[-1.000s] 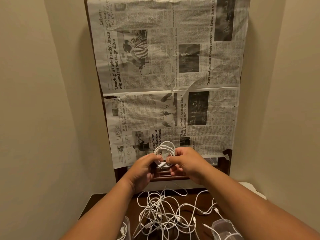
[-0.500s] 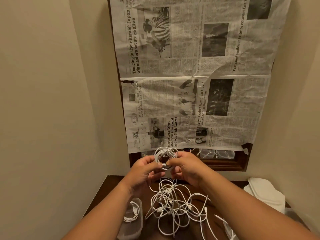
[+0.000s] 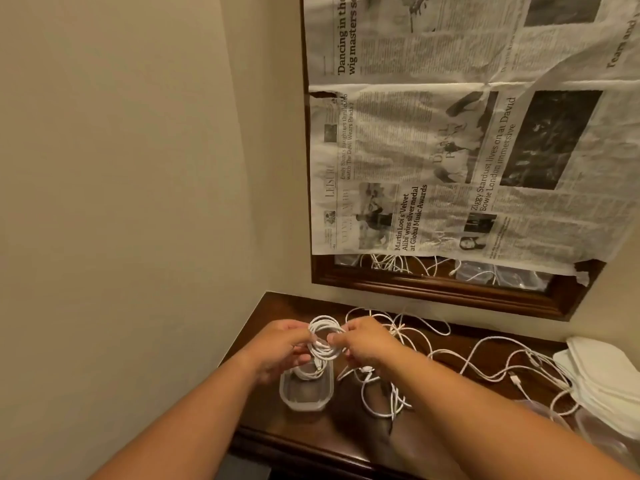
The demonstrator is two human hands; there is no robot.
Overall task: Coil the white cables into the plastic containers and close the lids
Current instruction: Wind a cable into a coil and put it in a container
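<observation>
A coiled white cable hangs between both hands, just above an open clear plastic container on the dark wooden table. My left hand pinches the coil's left side. On the coil's right side my right hand pinches it too. Another coiled cable lies in the container's far end. A tangle of loose white cables spreads over the table to the right.
White lids are stacked at the table's right edge, with more clear containers in front of them. A wood-framed mirror covered with newspaper hangs behind the table. A beige wall closes in on the left.
Both hands have carried the coiled cable down and left, from in front of the mirror to just above the open container. The view has swung left and downward.
</observation>
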